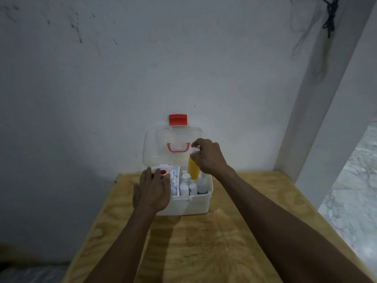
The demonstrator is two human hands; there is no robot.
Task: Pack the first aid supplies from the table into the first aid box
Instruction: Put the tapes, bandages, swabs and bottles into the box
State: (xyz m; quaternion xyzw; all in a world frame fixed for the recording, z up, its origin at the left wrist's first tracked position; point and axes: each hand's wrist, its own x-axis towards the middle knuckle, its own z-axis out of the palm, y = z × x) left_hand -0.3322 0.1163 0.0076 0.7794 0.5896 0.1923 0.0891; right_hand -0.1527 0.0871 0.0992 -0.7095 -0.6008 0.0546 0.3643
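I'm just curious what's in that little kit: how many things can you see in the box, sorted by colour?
Yellow bottle, held by the right hand: 1
White bottles: 2
Dark-liquid bottle: 1
White wrapped roll: 1
Red-centred roll, under the left hand: 1
Total: 6 visible

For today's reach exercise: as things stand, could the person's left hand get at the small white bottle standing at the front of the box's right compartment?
Probably yes. The left hand rests on the first aid box just left of the small white bottle; the lid stands open, and the right hand holds the yellow bottle farther back.
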